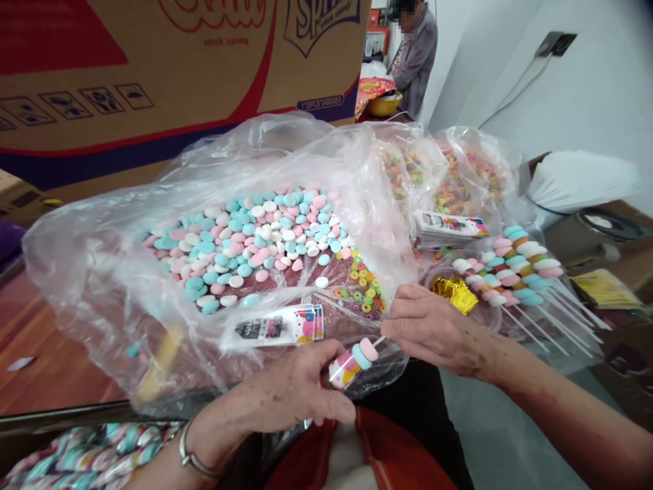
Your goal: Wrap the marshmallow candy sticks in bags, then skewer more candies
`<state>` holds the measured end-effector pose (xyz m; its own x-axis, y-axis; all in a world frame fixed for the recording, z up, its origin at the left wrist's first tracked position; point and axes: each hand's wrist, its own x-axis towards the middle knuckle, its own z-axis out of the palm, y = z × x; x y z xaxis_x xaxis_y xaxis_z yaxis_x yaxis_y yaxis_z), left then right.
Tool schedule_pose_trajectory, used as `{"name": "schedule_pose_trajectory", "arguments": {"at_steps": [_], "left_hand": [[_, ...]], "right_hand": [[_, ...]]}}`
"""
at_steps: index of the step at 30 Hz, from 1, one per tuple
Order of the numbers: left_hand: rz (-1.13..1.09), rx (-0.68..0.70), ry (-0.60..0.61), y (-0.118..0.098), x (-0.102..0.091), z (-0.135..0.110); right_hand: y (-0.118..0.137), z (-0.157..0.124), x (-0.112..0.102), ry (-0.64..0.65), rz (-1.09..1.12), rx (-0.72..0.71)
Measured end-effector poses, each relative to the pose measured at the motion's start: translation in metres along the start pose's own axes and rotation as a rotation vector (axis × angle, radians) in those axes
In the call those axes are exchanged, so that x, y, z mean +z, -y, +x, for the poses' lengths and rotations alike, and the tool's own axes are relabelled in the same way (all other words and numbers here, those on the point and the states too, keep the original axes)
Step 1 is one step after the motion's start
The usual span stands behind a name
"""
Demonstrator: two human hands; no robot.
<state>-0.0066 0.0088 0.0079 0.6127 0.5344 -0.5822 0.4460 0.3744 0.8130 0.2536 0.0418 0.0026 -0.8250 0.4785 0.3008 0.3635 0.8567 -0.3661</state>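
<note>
Between my hands is a candy stick [364, 353], with pink and blue candies strung on a white stick and a printed wrapper [343, 369] around its lower left part. My left hand [290, 389] is closed around the wrapped part, thumb and fingers on either side. The white stick's end is pinched in the fingertips of my right hand [433, 328]. Just beyond my left hand lies a stack of printed wrappers [278, 325]. Past it, pink, white and blue candy discs [255, 235] and small ring candies [364, 286] are spread on clear plastic.
A bundle of strung candy sticks [515, 269] lies at right, by gold twist ties [454, 292] and more wrappers [449, 224]. A big carton [204, 88] blocks the back. Wrapped candy sticks [96, 449] fill a box at lower left. Another person [418, 61] stands far back.
</note>
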Motion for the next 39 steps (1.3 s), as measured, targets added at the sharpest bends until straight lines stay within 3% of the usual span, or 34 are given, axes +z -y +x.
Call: {"name": "schedule_pose_trajectory", "arguments": {"at_steps": [8, 14, 17, 23, 27, 31, 36, 39], "left_hand": [[0.105, 0.132, -0.039, 0.000, 0.016, 0.010], [-0.230, 0.039, -0.021, 0.001, 0.019, 0.013], [-0.439, 0.050, -0.107, 0.001, 0.019, 0.015], [-0.571, 0.075, -0.358, -0.001, 0.025, 0.023], [-0.494, 0.205, -0.549, -0.007, 0.028, 0.025], [-0.394, 0.255, -0.645, -0.013, 0.029, 0.022], [-0.117, 0.359, -0.846, -0.020, 0.022, 0.021], [-0.013, 0.440, -0.852, -0.020, 0.020, 0.023]], "right_hand": [[0.016, 0.013, 0.015, 0.136, -0.011, -0.100], [0.009, 0.016, 0.018, 0.070, -0.022, -0.117], [0.008, 0.019, 0.016, 0.034, -0.008, -0.112], [0.016, 0.024, 0.015, -0.225, -0.024, 0.308], [0.024, 0.030, 0.017, -0.195, 0.068, 0.265], [0.031, 0.035, 0.023, -0.211, 0.282, 0.264], [0.040, 0.042, 0.041, -0.455, 0.794, 0.588], [0.044, 0.046, 0.048, -0.368, 0.879, 0.723]]}}
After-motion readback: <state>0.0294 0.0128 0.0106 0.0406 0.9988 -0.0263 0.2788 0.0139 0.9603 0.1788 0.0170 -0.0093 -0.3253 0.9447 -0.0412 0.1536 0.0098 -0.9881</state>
